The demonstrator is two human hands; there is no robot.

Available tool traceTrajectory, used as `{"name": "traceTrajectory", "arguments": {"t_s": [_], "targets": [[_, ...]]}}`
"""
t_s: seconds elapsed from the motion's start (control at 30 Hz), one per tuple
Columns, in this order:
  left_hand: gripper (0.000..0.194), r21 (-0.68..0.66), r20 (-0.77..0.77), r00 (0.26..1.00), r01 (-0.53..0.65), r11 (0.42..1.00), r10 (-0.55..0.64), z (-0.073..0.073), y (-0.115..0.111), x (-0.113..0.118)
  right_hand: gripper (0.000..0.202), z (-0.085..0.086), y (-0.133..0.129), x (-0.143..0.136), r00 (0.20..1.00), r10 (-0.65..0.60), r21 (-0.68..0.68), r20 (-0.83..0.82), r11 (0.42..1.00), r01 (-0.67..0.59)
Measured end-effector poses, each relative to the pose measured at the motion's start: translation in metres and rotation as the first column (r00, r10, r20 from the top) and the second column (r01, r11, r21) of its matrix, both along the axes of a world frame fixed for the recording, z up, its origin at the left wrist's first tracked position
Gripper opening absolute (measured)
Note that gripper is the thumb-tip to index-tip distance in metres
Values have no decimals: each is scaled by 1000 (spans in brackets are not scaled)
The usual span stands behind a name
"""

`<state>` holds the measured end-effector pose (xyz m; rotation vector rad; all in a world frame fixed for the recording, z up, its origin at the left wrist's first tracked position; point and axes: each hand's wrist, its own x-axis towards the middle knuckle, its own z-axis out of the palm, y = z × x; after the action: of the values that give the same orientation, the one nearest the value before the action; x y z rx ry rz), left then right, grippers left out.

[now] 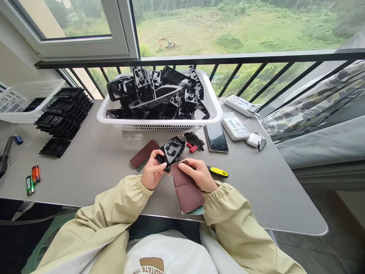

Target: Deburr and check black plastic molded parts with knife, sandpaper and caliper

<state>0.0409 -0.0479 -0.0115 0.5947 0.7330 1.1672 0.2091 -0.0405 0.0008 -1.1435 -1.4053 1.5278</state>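
My left hand [153, 170] is closed on a black plastic housing part [172, 150], its thumb along the near left edge. In my right hand [201, 175] is a folded sheet of brown sandpaper [186, 190] with a greenish backing, the thumb flat on its top. The sandpaper's upper corner lies close to the part's lower end; I cannot tell whether they touch. Another folded piece of brown sandpaper [145, 154] rests on the table to the left of the part. A yellow and black tool handle [219, 172] shows beyond my right hand, its other end hidden.
A white basket [159, 123] heaped with black plastic parts [156, 95] stands by the railing. Black trays [64, 112] are stacked at left, near lighters [30, 184]. A phone [216, 137], white power banks [235, 126], a red piece [192, 147] and crumpled black material [195, 140] lie at right.
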Motion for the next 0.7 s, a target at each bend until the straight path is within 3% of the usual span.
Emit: {"name": "traceTrajectory", "arguments": {"t_s": [0.33, 0.7], "targets": [[42, -30, 22, 999, -27, 999, 27, 1, 0, -1, 36, 2, -1, -3, 999, 26, 1, 32, 1000, -26], [37, -125, 124, 989, 90, 988, -74, 5, 4, -6, 36, 0, 0, 3, 913, -361, -137, -189, 931, 339]]}}
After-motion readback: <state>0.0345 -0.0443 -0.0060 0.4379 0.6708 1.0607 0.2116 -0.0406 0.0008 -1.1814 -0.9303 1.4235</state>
